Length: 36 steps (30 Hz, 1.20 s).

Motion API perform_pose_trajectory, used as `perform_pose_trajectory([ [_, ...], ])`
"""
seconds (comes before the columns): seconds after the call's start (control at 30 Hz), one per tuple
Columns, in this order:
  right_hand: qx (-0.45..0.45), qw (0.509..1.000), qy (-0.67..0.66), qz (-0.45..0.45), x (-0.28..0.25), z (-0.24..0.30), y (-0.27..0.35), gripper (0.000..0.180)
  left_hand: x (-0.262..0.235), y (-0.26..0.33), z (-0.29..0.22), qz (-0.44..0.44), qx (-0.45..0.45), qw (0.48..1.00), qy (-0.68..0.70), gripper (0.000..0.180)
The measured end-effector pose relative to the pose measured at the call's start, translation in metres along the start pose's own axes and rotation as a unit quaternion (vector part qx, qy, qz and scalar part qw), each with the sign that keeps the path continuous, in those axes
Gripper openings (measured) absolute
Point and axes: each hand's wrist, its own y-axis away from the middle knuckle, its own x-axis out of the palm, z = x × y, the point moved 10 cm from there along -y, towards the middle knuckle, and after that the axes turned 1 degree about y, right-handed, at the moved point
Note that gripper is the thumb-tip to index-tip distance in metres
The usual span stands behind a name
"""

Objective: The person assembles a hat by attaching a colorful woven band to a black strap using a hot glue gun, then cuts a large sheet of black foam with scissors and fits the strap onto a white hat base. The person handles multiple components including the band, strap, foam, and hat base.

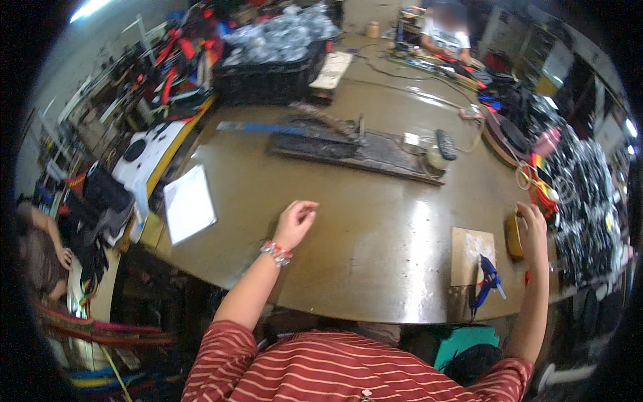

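Over the near middle of the brown table, my left hand (295, 225) hangs with loosely bent fingers, thumb and fingertips apart, and nothing visible in it. A beaded bracelet (276, 253) circles that wrist. My right hand (531, 231) is stretched out at the table's right side, against a small yellow container (514, 238). Its fingers bend over the container's far end; blur hides whether they grip anything. Left of this hand lies a blue glue gun (488, 276), partly on a brown cardboard piece (465, 258) with whitish smears.
A dark board (382, 157) with a blue ruler (258, 127) and a jar (439, 157) lies across the table (348, 261). White papers (189, 204) rest at left. Plastic-wrapped goods (589, 201) crowd the right edge. A black crate (268, 80) stands behind. Other people sit far right and left.
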Motion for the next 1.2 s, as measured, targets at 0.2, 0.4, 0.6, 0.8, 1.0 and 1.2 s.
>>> perform_pose_trajectory([
  [0.2,-0.138,0.967,-0.181,0.115,0.031,0.202,0.1,0.037,0.0,0.003,-0.016,-0.014,0.032,0.997,-0.068,0.018],
  [0.4,0.057,0.971,-0.211,0.092,0.098,0.223,0.192,0.047,0.004,0.007,-0.037,-0.014,0.173,0.962,-0.212,0.02],
  [0.6,0.112,0.982,-0.149,0.022,0.069,0.199,0.263,0.034,0.014,-0.002,-0.002,0.069,0.083,0.993,0.048,0.021],
  [0.8,0.432,0.884,-0.149,-0.102,-0.003,0.112,0.344,0.02,0.029,0.008,-0.011,0.1,0.132,0.986,-0.011,0.024],
  [1.0,0.326,0.781,-0.524,-0.095,0.059,0.123,0.264,0.034,0.019,-0.001,-0.003,0.015,0.018,0.984,0.176,0.049],
  [1.2,0.294,0.513,-0.807,-0.017,0.183,0.12,0.08,0.059,-0.043,-0.053,0.03,-0.093,-0.064,0.942,0.317,0.08],
])
